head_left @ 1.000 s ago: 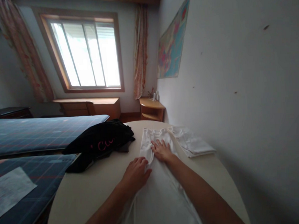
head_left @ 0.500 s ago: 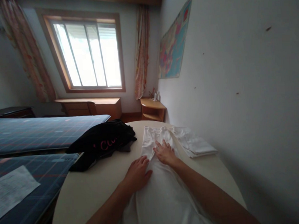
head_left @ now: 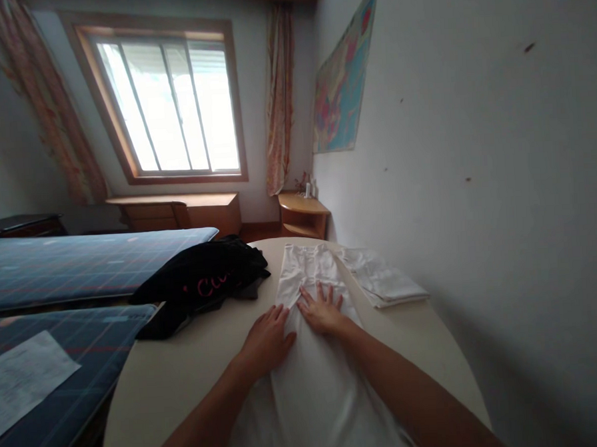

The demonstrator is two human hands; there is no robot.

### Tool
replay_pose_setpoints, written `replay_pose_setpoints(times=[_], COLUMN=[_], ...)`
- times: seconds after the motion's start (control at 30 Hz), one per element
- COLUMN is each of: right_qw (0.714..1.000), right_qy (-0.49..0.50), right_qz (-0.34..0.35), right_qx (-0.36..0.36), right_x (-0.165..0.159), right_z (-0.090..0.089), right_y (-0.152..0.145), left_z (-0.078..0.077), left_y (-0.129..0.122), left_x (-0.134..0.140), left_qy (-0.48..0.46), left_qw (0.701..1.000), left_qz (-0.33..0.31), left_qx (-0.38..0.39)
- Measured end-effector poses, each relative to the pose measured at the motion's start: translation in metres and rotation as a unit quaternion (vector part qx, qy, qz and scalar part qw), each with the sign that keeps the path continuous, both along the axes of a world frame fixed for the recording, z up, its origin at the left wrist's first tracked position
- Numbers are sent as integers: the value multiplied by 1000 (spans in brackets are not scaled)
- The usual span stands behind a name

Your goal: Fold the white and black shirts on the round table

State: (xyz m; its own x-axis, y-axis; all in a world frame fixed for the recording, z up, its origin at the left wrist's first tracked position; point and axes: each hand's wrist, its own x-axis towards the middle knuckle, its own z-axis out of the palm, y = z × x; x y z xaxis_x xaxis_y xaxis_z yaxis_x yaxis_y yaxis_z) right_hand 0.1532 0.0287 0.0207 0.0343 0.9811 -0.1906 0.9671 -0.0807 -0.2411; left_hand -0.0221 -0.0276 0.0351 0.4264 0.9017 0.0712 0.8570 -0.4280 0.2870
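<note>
Lying under hands (head_left: pixel 324 314): white garment (head_left: pixel 320 389), right midway across, left along edge.

I see a garment (head_left: pixel 317 389) lying on the desk (head_left: pixel 435 340) beneath the fingers (head_left: pixel 320 293). A second cloth (head_left: pixel 384 278) sits to their right, a clothing heap (head_left: pixel 208 271) beyond them leftward; farther left are two mattresses (head_left: pixel 75 265).

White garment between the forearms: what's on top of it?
The right hand lies spread on the white garment; the left hand rests at its left edge. Whatever lies directly beneath the palms is covered, so can't be seen.
</note>
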Motion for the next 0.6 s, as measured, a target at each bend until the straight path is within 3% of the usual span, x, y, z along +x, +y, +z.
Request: replay_pose_setpoints(times=[0.2,0.33,0.47,0.6], right_qw=[1000,1000,999,990], right_qy=[1,15,17,-8], right_qz=[11,13,47,126], right_qx=[-3,-6,5,70], right_x=[9,14,22,25], right_z=[2,10,17,27], right_y=[47,57,37,-6], left_z=[2,2,9,21], left_y=[-1,4,5,3], left_x=[-1,-4,-10,-19], left_qy=[15,23,24,42], left_qw=[998,994,990,988], left_qz=[60,105,138,142], left_qx=[17,35,8,-48])
